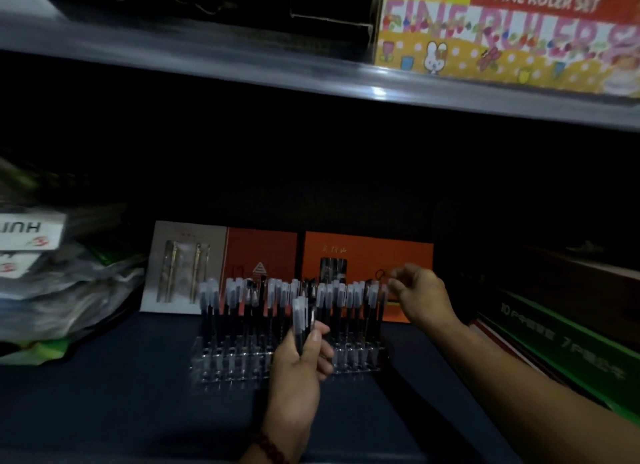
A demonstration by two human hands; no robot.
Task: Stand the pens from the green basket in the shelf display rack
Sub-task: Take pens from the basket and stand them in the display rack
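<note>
Directly in front of the clear plastic tiered display rack (221, 363), the left hand (304, 363) grips a small bunch of black pens with frosted clear caps (300, 311). Its fingers and thumb are curled round the barrels, with the caps pointing up. The bunch stands upright and overlaps the middle of the rack in this view. A dark beaded bracelet (272, 446) circles that wrist.

In the rack, a row of matching standing pens (277, 292) fills the back tiers from end to end. The front tiers left of the left hand show only clear sockets.

The right hand (420, 295) hovers at the rack's right end, level with the caps. Its fingertips (394, 285) are drawn together just beside the last cap, but blur hides the contact, so I cannot tell whether this hand holds anything.

Behind the rack stand two orange flat boxes (367, 252) and a grey card pack with two gold pens (183, 266). To the rack's left lie plastic-wrapped bundles with a white label (31, 235); to its right is a green-and-black long box (561, 352). Above the rack, on the upper shelf board (242, 65), sits a colourful "FINE RULER SET" carton (502, 37).
</note>
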